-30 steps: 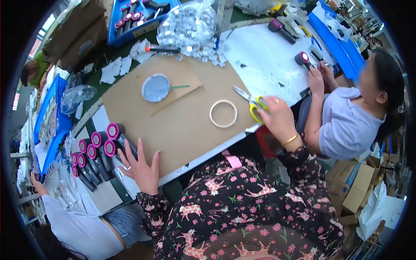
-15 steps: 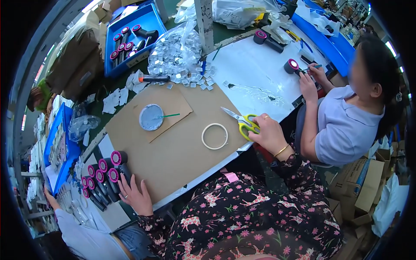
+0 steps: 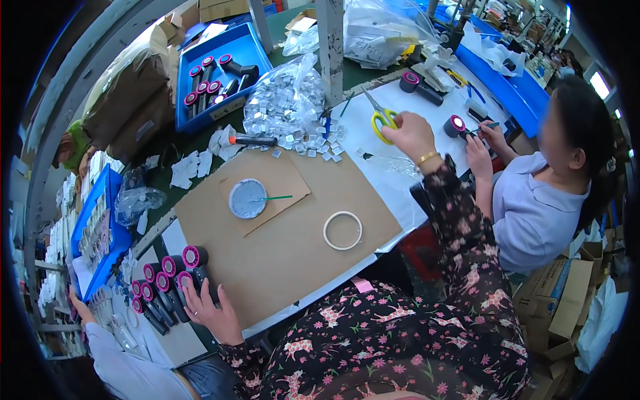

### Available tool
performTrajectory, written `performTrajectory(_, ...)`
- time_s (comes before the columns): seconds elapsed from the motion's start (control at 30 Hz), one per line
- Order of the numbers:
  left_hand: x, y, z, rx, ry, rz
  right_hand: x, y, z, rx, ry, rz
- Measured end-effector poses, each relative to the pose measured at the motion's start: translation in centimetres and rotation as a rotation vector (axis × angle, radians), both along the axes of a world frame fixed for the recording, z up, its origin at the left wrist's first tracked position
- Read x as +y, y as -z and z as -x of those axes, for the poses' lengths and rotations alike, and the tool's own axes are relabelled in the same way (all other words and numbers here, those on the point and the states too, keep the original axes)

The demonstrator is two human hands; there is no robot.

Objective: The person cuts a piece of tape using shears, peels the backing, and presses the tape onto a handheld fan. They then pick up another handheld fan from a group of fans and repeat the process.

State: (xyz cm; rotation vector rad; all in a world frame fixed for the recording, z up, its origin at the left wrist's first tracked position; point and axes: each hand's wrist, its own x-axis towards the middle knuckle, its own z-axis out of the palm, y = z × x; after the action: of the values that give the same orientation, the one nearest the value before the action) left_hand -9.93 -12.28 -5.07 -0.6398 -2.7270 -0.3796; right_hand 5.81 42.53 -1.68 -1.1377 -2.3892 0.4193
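Note:
My right hand point(image 3: 409, 139) pinches a pair of scissors point(image 3: 381, 121) by the yellow handles, over the far side of the white table part. The blades point away and to the left. At the near left, my left hand point(image 3: 212, 313) lies over the nearest black hair-dryer-shaped device point(image 3: 187, 279), which has a magenta ring on its round end. My fingers are on one side of its handle and the thumb is on the other. Several like devices point(image 3: 169, 267) lie in rows beside it. A roll of pale tape point(image 3: 327, 230) lies on the brown cardboard point(image 3: 287, 260).
A round dish of grey paste point(image 3: 245, 199) holds a green stick. Beyond are an orange-tipped tool point(image 3: 253, 141), a bag of small square pieces point(image 3: 283, 100) and a blue bin point(image 3: 183, 119) of devices. A co-worker point(image 3: 540, 193) works at the right, another person's sleeve point(image 3: 127, 360) at lower left.
My right hand has lifted the scissors off the cardboard's right edge and carried them away toward the far side. My left hand has shifted left onto the nearest device. The view has tilted slightly.

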Motion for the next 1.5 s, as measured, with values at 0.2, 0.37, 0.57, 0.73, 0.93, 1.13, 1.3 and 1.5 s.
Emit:
performTrajectory(0.2, 0.0, -0.5, -0.3, -0.007, -0.039, -0.003, 6.8, 1.6, 7.6, -0.179, 0.034, 0.007)
performTrajectory(0.37, -0.4, -0.9, -0.8, -0.033, -0.095, -0.006, 9.0, 3.1, 12.2, -0.255, 0.043, 0.003)
performTrajectory(0.57, -0.9, -1.3, -1.3, -0.038, -0.118, -0.008, 11.3, 5.7, 15.2, -0.306, 0.047, 0.017)
performTrajectory(0.73, -0.1, -1.3, -1.4, -0.036, -0.096, 0.011, 13.2, 7.8, 16.0, -0.271, 0.05, -0.016)
performTrajectory(0.93, 1.9, -1.4, -1.3, -0.078, -0.043, -0.025, 14.2, 7.4, 14.5, -0.161, -0.033, -0.074)
performTrajectory(1.13, 2.9, 0.1, -0.4, -0.065, 0.022, 0.055, 5.1, 1.7, 6.2, 0.374, -0.194, 0.151)
performTrajectory(1.3, 1.4, 1.8, 0.8, -0.055, -0.115, 0.28, -7.3, 0.9, -2.5, 0.593, -0.245, 0.514)
performTrajectory(1.5, -0.9, 3.3, 2.5, -0.019, -0.022, 0.317, -16.9, 7.1, -7.0, 0.508, -0.295, 0.515)
